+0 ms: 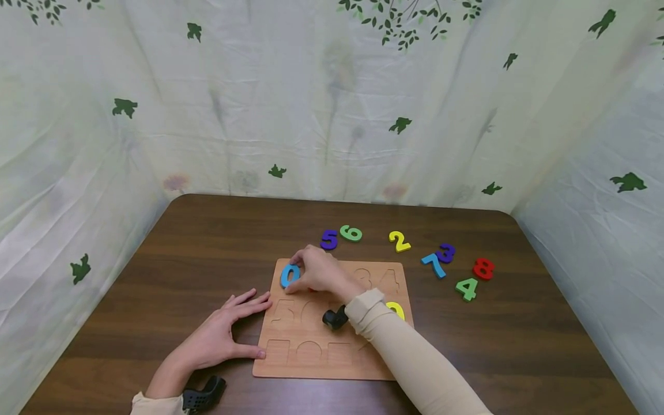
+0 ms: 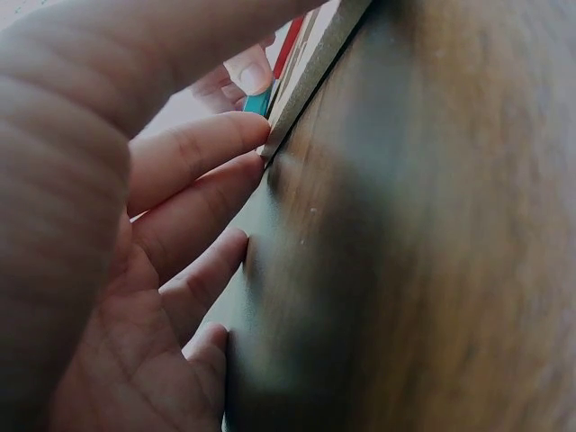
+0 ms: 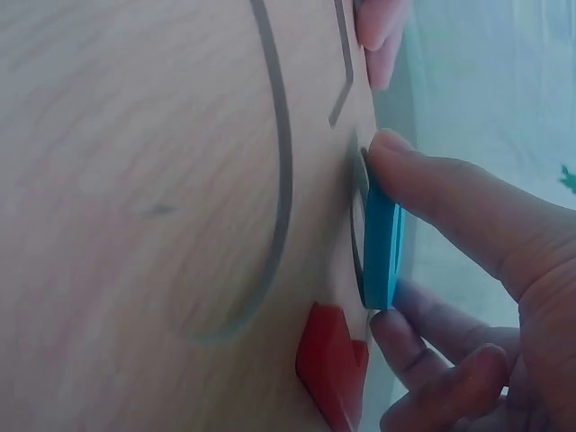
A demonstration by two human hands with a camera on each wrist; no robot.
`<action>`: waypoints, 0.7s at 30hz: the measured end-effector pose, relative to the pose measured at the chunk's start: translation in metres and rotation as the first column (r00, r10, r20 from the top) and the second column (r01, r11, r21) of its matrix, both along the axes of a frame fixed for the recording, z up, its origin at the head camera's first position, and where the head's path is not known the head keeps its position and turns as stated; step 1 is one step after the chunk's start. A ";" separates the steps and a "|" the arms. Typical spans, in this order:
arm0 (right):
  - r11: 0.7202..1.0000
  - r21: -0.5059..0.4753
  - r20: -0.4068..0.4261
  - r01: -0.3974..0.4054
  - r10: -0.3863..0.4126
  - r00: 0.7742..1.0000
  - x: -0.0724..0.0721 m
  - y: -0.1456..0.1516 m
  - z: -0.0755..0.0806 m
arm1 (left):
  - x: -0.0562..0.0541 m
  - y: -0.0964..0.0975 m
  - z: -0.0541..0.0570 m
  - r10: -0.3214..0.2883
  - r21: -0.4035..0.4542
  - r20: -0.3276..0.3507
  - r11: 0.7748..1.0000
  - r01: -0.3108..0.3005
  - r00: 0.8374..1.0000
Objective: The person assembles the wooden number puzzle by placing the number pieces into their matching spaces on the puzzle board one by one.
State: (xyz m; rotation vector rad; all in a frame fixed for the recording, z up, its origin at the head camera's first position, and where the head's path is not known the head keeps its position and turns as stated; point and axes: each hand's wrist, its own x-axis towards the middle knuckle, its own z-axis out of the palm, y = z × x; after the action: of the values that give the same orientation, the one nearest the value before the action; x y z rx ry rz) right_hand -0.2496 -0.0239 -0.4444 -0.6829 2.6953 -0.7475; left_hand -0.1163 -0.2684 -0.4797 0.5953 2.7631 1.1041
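Blue 0 [image 3: 382,245] btwn R fingers [image 1: 301,257]

The board [image 1: 275,331] under the right hand [image 1: 323,273] is smooth, matt wood; that hand's blue zero [image 3: 382,247] looks smooth. The wood-grained tabletop [image 1: 207,248] beside the left hand [image 1: 223,333] shines faintly; creased cloth [image 1: 301,98] hangs beyond both.

A purple 5 [image 1: 329,240], green 6 [image 1: 351,233], yellow 2 [image 1: 400,241], purple 3 [image 1: 445,253], blue 7 [image 1: 434,264], red 8 [image 1: 483,268] and green 4 [image 1: 467,289] are seen on the desk [image 1: 207,248]. A blue 0 [image 1: 289,276] is held at the wooden board [image 1: 290,369], which is marked with an outlined 4 [image 1: 389,280].
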 end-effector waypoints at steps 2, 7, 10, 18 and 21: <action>1.000 0.012 -0.014 -0.008 0.008 1.000 0.001 -0.001 0.000 | 0.000 0.000 0.000 -0.002 0.003 0.000 1.000 0.002 1.000; 0.999 0.026 -0.042 -0.023 0.024 0.999 0.004 -0.003 0.001 | 0.000 0.000 0.001 -0.004 0.007 0.004 1.000 0.004 1.000; 0.999 0.033 -0.052 -0.028 0.030 0.998 0.003 -0.003 0.001 | 0.000 0.001 0.001 -0.007 0.010 0.003 1.000 0.006 1.000; 0.999 0.044 -0.052 -0.025 0.027 0.998 0.002 -0.003 0.000 | 0.000 0.000 0.000 -0.008 0.008 -0.002 1.000 0.008 1.000; 0.998 0.048 -0.055 -0.026 0.029 0.998 0.002 -0.003 0.000 | -0.001 0.000 0.000 -0.008 0.005 0.001 1.000 0.008 1.000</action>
State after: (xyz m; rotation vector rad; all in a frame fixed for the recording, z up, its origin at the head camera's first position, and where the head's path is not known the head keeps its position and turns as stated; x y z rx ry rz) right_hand -0.2479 -0.0272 -0.4441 -0.7387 2.7383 -0.6650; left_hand -0.1169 -0.2686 -0.4798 0.6054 2.7553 1.1100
